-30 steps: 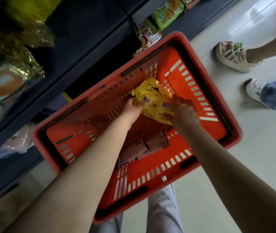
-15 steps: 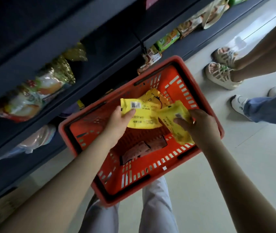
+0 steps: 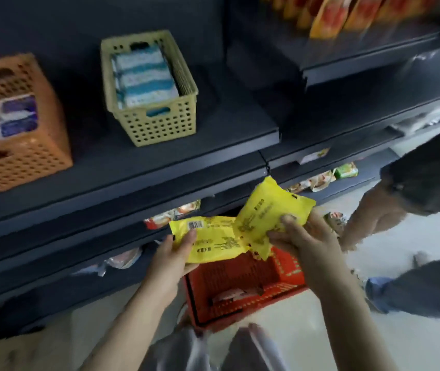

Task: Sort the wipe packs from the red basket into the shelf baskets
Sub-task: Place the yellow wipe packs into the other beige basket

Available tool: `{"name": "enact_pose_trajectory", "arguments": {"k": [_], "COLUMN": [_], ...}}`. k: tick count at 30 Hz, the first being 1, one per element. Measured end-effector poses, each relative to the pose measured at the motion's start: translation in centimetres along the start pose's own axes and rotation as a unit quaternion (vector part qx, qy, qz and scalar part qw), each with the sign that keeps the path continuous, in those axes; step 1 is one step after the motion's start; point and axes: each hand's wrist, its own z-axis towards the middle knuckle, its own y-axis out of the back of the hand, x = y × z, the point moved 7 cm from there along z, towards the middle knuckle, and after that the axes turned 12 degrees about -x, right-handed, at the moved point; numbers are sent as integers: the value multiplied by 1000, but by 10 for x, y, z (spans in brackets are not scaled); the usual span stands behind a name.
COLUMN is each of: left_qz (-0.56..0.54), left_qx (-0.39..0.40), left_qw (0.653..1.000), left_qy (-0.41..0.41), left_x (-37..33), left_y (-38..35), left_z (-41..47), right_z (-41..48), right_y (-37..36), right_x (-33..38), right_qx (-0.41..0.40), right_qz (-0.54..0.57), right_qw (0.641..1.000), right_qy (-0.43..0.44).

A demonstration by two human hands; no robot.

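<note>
Fingers (image 3: 190, 235) of our left hand (image 3: 170, 261) pinch one yellow wipe pack (image 3: 213, 241); our right hand (image 3: 306, 243) grips a second pack (image 3: 268, 210). Neither is shelved; the red basket (image 3: 290, 265) at 6 o'clock holds another item.

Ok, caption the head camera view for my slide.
Left hand and right hand each hold a yellow wipe pack over the red basket, below the stocked tan basket and orange basket.

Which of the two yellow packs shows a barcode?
The left pack, held lower in the left hand: a barcode sits near its top corner. The right pack, in the right hand, shows only print.
</note>
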Motion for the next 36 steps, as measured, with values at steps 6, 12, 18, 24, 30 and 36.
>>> {"name": "enact_pose_trajectory", "arguments": {"k": [6, 12, 18, 24, 30, 36], "left_qz": [-93, -180, -285, -310, -337, -387], "left_qx": [-72, -134, -183, -209, -212, -211], "left_qw": [990, 968, 932, 912, 899, 883], "left_qy": [-82, -114, -133, -169, -181, -160], "left_x": [-44, -52, -60, -72, -78, -92], "left_y": [15, 61, 153, 283, 404, 478], "left_z": [-62, -99, -122, -125, -120, -93], "right_z": [-15, -37, -81, -149, -223, -246], "right_y": [-39, -79, -158, -266, -367, -454], "right_x": [61, 74, 56, 31, -5, -15], "right_qx": [103, 190, 294, 293, 337, 387], "right_qz": [15, 20, -23, 12, 110, 37], "right_qw": [994, 981, 951, 954, 930, 916], "right_qy": [13, 34, 90, 68, -100, -99]}}
